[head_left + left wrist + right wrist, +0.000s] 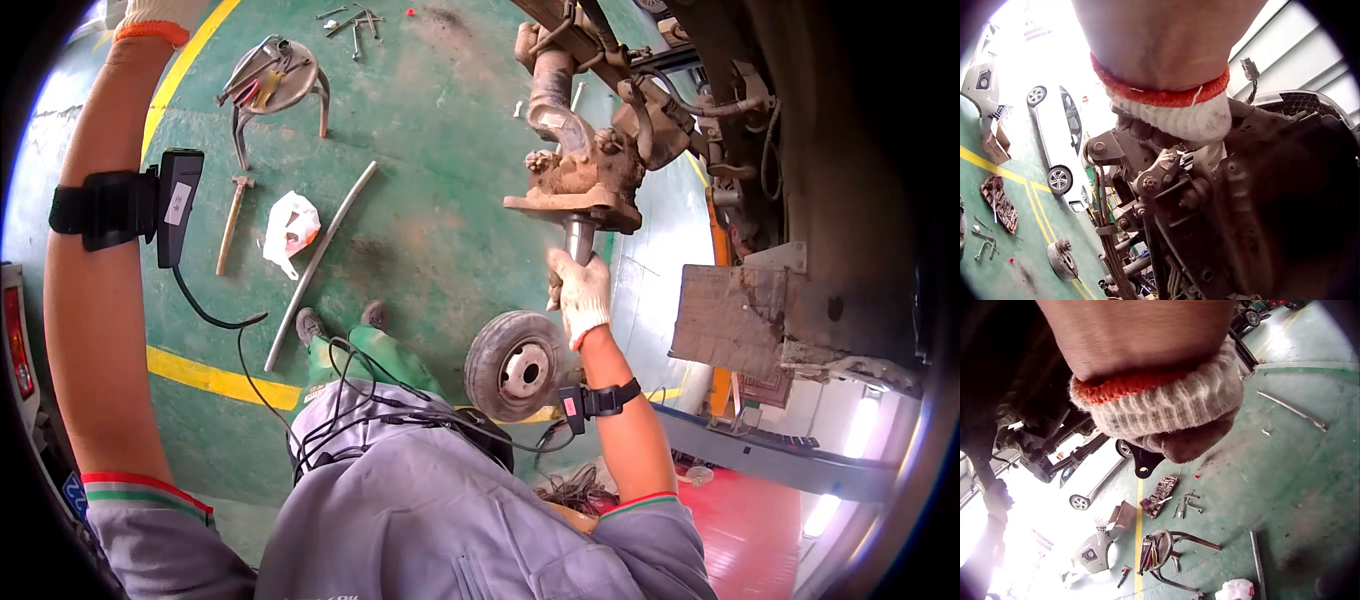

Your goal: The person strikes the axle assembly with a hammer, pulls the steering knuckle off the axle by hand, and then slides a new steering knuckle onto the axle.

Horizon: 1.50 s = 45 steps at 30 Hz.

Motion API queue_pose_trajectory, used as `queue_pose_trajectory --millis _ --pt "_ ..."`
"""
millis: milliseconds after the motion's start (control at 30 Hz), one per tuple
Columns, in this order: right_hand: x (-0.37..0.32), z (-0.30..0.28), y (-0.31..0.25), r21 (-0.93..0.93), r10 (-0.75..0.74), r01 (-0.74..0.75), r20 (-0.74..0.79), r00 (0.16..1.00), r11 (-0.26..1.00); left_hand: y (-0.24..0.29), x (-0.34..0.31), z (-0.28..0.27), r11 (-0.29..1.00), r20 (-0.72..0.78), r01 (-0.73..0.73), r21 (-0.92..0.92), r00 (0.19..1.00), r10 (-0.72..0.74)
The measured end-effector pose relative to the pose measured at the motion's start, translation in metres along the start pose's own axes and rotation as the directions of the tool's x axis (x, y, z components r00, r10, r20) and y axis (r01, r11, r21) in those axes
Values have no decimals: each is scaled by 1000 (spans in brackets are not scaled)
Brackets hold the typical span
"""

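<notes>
Now, right grip [582, 295] around metal shaft [579, 238], wheel [490, 365] below

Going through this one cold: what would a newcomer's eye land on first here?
Probably the brown, dirt-caked vehicle part at the upper right of the head view, where the gloved right hand grips a bare metal shaft beneath it. Next, perhaps, the wheel just below that hand in the picture, then the stool bearing tools at upper left.
</notes>
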State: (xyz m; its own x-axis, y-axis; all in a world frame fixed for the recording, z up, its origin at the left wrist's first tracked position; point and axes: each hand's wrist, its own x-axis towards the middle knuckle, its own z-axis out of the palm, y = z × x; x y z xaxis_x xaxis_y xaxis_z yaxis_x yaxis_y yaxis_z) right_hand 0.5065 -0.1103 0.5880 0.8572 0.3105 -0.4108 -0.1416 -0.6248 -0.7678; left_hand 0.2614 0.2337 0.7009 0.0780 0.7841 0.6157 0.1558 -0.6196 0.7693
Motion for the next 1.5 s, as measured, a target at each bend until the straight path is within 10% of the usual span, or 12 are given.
queue_pose_trajectory --millis 200,300,500,800,900,1000,1100,1300,1333,1367,1467,1500 --pt "0 2 1 10 7 -7 1 1000 1000 -23 3 9 997 -126 -71 11 989 71" --pt "-1 0 1 -11 13 -13 -17 1000 1000 -26 4 9 824 -4 -411 390 894 448" --pt "-4 1 -3 0 21 -21 -13 1000 1000 -35 13 14 994 -210 27 107 978 -3" --pt "-2 -1 -2 2 24 -24 11 1000 1000 -20 6 9 980 -140 -123 157 980 145" --pt "-6 1 -7 -10 18 -18 2 1000 1000 -28 8 13 828 -108 -302 473 913 394" --pt "-3 0 -6 -50 12 -13 -15 1000 999 -18 5 6 944 -56 -204 261 973 226" --pt "-8 2 -12 -64 12 -14 -26 1000 998 -27 8 1 845 14 -434 311 892 453" --pt "-14 2 -15 -70 -33 30 -41 999 997 -40 17 4 999 -73 -27 26 997 29" --pt "-10 1 -11 -55 -31 30 -21 999 998 -84 39 0 689 167 -358 631 929 331" --pt "-8 0 -8 -48 -29 27 -26 999 998 -108 51 -2 -14 518 -555 832 767 377" --pt "-7 -1 -5 -39 -56 55 -13 998 998 -105 50 -1 567 291 -432 701 899 326" --pt "-8 -1 -6 -32 -52 52 -16 998 998 -91 47 -1 565 296 -440 698 896 332"
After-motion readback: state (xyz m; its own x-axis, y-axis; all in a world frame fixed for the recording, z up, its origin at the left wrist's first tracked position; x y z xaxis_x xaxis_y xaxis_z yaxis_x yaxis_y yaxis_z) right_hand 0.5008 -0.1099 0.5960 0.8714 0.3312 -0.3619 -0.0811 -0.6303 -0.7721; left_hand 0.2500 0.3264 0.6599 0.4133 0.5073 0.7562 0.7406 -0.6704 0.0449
